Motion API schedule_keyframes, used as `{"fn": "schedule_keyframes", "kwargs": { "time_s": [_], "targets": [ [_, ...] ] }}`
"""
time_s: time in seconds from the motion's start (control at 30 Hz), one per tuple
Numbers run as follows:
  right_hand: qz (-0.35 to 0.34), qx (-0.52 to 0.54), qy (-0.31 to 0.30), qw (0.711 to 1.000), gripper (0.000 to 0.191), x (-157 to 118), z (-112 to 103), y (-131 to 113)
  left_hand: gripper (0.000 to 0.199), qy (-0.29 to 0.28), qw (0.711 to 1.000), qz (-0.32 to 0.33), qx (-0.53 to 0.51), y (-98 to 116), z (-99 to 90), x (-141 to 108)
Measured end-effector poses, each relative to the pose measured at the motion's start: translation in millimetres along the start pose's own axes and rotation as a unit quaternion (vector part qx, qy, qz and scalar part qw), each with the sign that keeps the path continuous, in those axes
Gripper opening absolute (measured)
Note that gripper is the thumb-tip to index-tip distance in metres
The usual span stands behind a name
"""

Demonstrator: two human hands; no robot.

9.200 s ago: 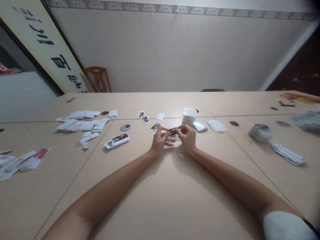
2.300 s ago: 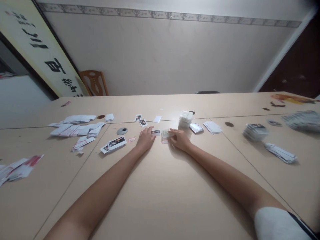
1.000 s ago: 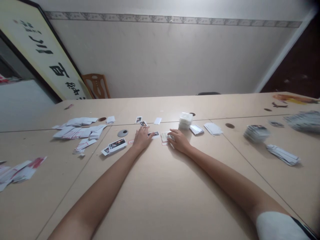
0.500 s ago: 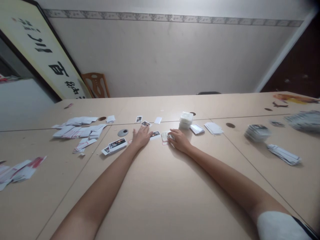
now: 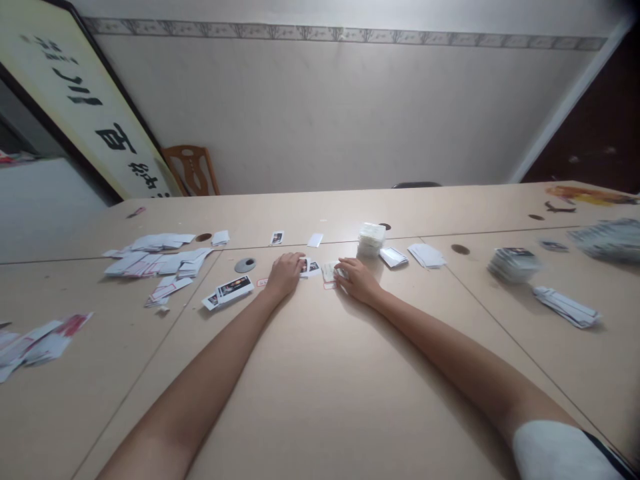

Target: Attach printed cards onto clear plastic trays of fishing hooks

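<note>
My left hand [image 5: 285,275] rests on the table with its fingers closed together at the edge of a dark-printed photo card [image 5: 304,267]. A second printed card [image 5: 314,268] lies right beside it, partly overlapped. My right hand [image 5: 359,280] has its fingers curled down over a small pile of pale, translucent sleeves [image 5: 328,272]; its fingertips cover part of the pile. Just beyond the right hand stands a taller block of similar pale sleeves [image 5: 371,240]. Left of my left hand lie printed photo cards [image 5: 235,288] in a low pile.
White paper slips [image 5: 160,260] are heaped at the left, with more red-marked slips [image 5: 45,343] nearer. Folded white papers [image 5: 394,258] and a fanned stack [image 5: 427,256] lie right of centre. A card stack [image 5: 515,265] and a strip bundle [image 5: 567,307] sit farther right.
My left hand has drawn a printed card from farther back toward me, beside the other printed card, and its spread fingers have closed. My right hand has stayed nearly still.
</note>
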State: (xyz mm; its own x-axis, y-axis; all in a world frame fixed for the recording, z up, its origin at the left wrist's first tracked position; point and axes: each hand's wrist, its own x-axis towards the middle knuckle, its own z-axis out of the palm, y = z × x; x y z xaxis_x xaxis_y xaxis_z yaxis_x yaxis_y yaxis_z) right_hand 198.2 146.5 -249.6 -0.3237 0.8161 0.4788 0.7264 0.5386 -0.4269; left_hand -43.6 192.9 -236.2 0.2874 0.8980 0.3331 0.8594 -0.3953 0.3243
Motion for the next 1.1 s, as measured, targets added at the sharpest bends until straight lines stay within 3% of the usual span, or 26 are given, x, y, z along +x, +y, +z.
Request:
{"fn": "schedule_keyframes", "kwargs": {
  "time_s": [0.17, 0.5, 0.7, 0.93, 1.1],
  "targets": [
    [-0.002, 0.004, 0.001, 1.000, 0.024, 0, -1, 0, 0.046, 0.030, 0.999, -0.017, -0.002, -4, 1.1, 1],
    [0.000, 0.015, 0.015, 1.000, 0.022, 0, -1, -1, 0.011, 0.050, 0.996, -0.053, -0.048, -11, -2.4, 2],
    [-0.002, 0.022, 0.023, 0.999, 0.020, -1, -1, -1, 0.026, 0.049, 0.990, -0.095, -0.091, -14, -5.8, 2],
    [-0.003, 0.042, 0.025, 0.999, 0.020, -1, -2, -2, 0.024, 0.019, 0.981, -0.170, -0.096, -23, -5.5, 1],
    [0.000, 0.077, 0.049, 0.996, 0.018, -2, -4, -5, 0.022, 0.053, 0.974, -0.196, -0.102, -20, -10.2, -2]
  ]
}}
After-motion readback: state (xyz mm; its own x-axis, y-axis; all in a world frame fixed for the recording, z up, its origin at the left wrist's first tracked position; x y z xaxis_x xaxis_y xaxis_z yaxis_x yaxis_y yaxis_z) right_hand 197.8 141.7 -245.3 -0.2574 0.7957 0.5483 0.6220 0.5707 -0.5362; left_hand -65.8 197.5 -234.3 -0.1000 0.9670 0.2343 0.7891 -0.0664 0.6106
